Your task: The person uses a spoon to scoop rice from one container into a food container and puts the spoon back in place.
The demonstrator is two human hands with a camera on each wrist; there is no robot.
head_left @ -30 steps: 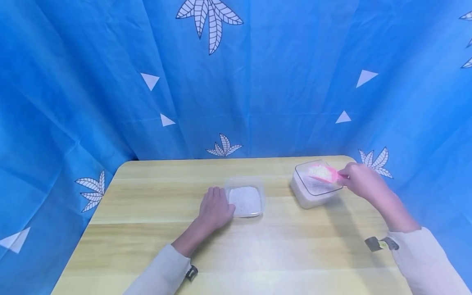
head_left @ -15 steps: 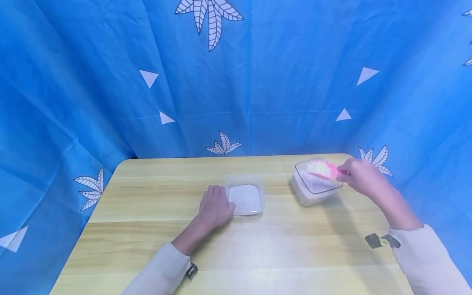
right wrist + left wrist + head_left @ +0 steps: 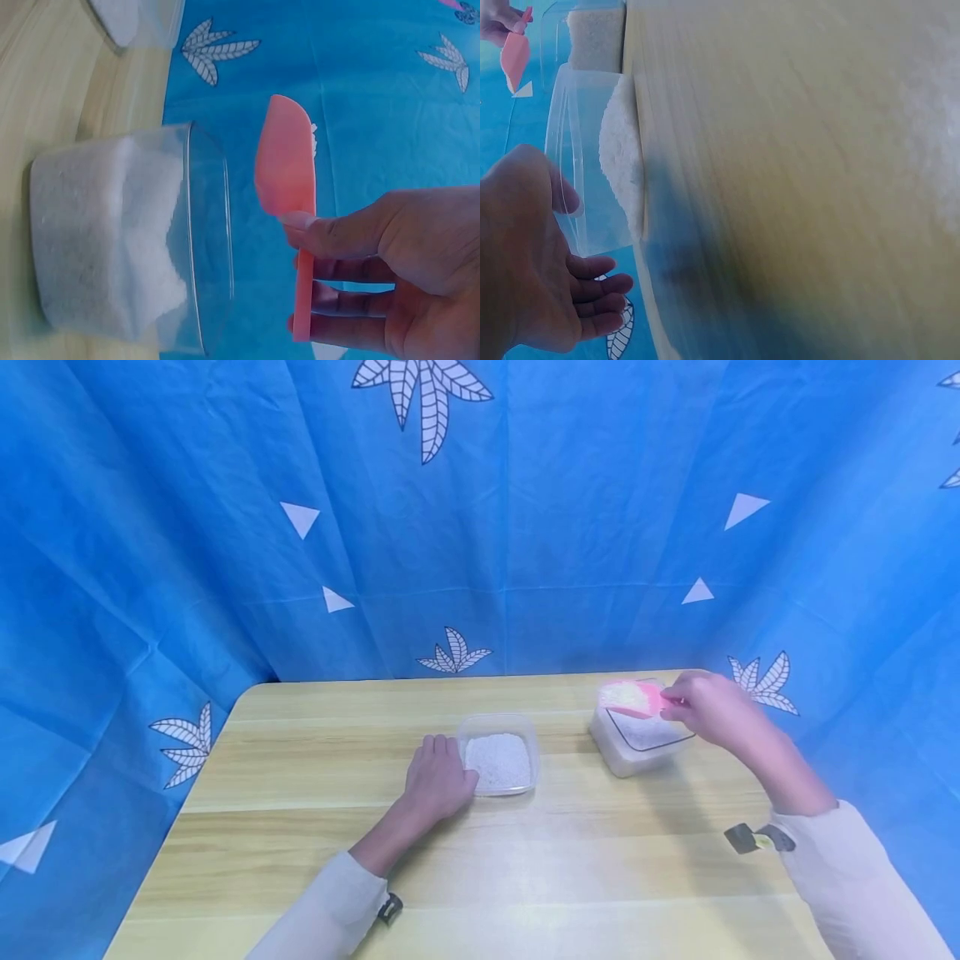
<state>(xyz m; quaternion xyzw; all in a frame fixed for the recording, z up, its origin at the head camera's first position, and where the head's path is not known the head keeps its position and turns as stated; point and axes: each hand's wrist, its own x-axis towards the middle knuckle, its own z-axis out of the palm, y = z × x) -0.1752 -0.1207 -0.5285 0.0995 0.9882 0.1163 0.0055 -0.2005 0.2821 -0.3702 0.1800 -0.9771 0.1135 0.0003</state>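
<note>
My right hand (image 3: 708,708) (image 3: 382,262) grips the handle of a pink scoop (image 3: 636,697) (image 3: 286,172) heaped with white grains. It holds the scoop level above the left rim of a clear tub (image 3: 637,743) (image 3: 112,240) part full of white grains, at the table's far right. My left hand (image 3: 437,781) (image 3: 532,262) rests on the table against the near-left side of a smaller clear tub (image 3: 498,764) (image 3: 592,165) holding white grains, its fingers touching the wall.
The wooden table (image 3: 480,860) is ringed by a blue cloth backdrop (image 3: 480,527) printed with white leaves and triangles. Its far and right edges lie close behind the right tub.
The right hand has lifted the loaded scoop out of the right tub and carried it leftward over the rim. The left hand has stayed put.
</note>
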